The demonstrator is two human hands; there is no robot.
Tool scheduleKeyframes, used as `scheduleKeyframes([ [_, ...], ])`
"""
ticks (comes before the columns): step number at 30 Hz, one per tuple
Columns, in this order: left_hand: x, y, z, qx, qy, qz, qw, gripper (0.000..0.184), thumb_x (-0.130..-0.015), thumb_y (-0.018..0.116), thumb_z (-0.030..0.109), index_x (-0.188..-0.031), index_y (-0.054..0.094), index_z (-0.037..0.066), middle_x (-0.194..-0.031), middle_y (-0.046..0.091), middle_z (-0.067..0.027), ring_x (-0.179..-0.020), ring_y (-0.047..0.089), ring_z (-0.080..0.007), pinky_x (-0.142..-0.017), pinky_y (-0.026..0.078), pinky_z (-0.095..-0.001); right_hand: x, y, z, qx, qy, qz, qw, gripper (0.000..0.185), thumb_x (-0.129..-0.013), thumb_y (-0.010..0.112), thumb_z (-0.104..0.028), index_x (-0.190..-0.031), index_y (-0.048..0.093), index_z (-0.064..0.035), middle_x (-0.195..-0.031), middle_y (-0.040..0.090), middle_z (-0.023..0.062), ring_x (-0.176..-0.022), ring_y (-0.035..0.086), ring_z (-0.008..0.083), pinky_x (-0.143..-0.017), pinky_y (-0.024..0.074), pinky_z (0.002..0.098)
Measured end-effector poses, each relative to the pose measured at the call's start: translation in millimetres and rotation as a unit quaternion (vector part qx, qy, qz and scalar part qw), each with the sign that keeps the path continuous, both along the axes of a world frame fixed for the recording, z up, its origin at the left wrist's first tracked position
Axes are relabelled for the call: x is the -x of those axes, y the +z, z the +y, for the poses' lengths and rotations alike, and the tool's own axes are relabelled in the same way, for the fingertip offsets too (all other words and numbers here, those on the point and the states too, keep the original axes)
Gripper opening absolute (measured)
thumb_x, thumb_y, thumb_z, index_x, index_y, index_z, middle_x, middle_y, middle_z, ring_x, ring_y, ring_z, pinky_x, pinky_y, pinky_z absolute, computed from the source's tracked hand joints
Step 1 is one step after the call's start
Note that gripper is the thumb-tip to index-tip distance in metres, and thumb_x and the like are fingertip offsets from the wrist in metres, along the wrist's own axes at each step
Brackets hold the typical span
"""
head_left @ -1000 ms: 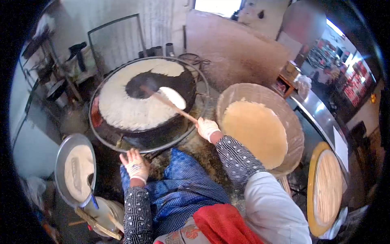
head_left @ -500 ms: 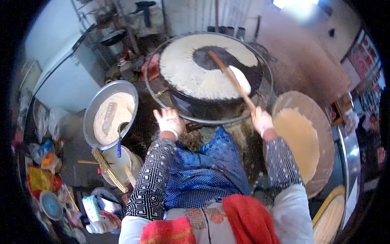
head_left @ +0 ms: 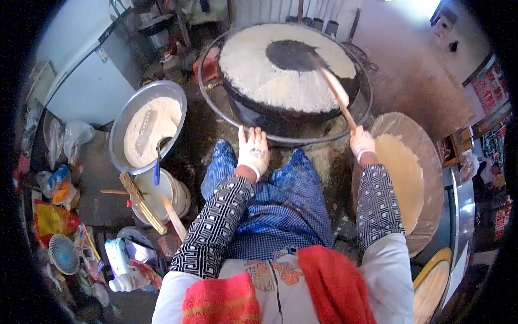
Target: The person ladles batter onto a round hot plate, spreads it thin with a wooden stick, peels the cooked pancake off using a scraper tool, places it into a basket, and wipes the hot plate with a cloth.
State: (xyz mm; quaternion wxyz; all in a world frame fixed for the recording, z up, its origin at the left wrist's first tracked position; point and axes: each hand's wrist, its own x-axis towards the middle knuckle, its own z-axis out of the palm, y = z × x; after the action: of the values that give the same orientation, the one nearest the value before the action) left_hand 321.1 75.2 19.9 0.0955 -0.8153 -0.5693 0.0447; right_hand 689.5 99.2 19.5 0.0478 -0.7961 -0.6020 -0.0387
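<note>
Thin pale batter [head_left: 259, 81] coats most of a large round griddle [head_left: 345, 100], leaving a dark bare patch near the middle. My right hand [head_left: 362, 144], in a thin whitish glove, is closed around the handle of a wooden batter spreader [head_left: 348, 116]. The spreader's far end lies over the griddle's right side, blurred by motion, with a thick pale mass of batter along it. At the near side, my gloved left hand [head_left: 253, 151] rests its outstretched fingers at the metal ring [head_left: 302, 141] that surrounds the griddle.
Right of me stands a wide plastic-lined tub [head_left: 434, 189] of yellowish batter. On the left are a metal basin [head_left: 114, 146] of flour with a blue-handled ladle [head_left: 156, 174], and a white bucket [head_left: 183, 197] with a straw brush [head_left: 143, 205] across it. A round wooden board [head_left: 434, 289] leans at lower right.
The spreader and its batter mass have swept along the griddle's right side, and the coating there has widened. My left hand has come rightward against the ring. The view has shifted slightly.
</note>
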Motion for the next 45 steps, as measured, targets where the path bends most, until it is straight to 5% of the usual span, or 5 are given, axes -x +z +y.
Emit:
scheduleKeyframes([
  [19, 61, 16, 41, 0.010, 0.142, 0.030, 0.989, 0.068, -0.087, 0.056, 0.048, -0.138, 0.045, 0.005, -0.147, 0.041, -0.0119, -0.137, 0.036, -0.0279, -0.114, 0.005, -0.0638, 22, 17, -13, -0.024, 0.022, 0.053, 0.998, 0.029, -0.096, 0.048, -0.030, -0.096, 0.059, -0.0032, -0.085, 0.069, 0.0221, -0.079, 0.068, 0.0388, -0.070, 0.0537, 0.0494],
  [24, -13, 83, -11, 0.039, -0.018, -0.267, 0.963, 0.061, -0.079, 0.071, 0.038, -0.125, 0.058, 0.001, -0.131, 0.058, -0.0163, -0.124, 0.052, -0.0295, -0.113, 0.015, -0.0568, 21, -34, -15, -0.100, 0.252, 0.096, 0.958, 0.019, -0.089, 0.052, -0.019, -0.075, 0.059, -0.0074, -0.065, 0.060, 0.0091, -0.054, 0.060, 0.0241, -0.047, 0.0500, 0.0399],
  [28, -24, 10, -7, 0.033, -0.018, -0.062, 0.997, 0.067, -0.088, 0.054, 0.043, -0.140, 0.043, 0.001, -0.147, 0.043, -0.0146, -0.139, 0.034, -0.0289, -0.117, 0.002, -0.0572, 32, 25, -9, -0.003, -0.018, 0.171, 0.985, 0.027, -0.089, 0.055, -0.021, -0.100, 0.066, 0.0011, -0.083, 0.070, 0.0195, -0.081, 0.071, 0.0326, -0.071, 0.0568, 0.0428],
  [38, 33, 2, 16, -0.064, -0.069, -0.105, 0.990, 0.061, -0.078, 0.069, 0.038, -0.124, 0.056, 0.001, -0.131, 0.056, -0.0145, -0.131, 0.043, -0.0301, -0.115, 0.010, -0.0591, 32, 16, -22, -0.130, 0.063, 0.047, 0.988, 0.021, -0.085, 0.054, -0.022, -0.081, 0.064, -0.0051, -0.073, 0.070, 0.0136, -0.066, 0.069, 0.0286, -0.058, 0.0549, 0.0440],
  [45, 64, -12, 46, -0.038, 0.031, -0.050, 0.998, 0.058, -0.083, 0.058, 0.035, -0.130, 0.053, 0.001, -0.141, 0.049, -0.0162, -0.135, 0.040, -0.0322, -0.115, 0.007, -0.0612, 49, 35, -19, 0.084, 0.024, 0.162, 0.983, 0.036, -0.095, 0.051, -0.036, -0.102, 0.065, -0.0032, -0.089, 0.070, 0.0207, -0.084, 0.068, 0.0356, -0.077, 0.0539, 0.0467],
])
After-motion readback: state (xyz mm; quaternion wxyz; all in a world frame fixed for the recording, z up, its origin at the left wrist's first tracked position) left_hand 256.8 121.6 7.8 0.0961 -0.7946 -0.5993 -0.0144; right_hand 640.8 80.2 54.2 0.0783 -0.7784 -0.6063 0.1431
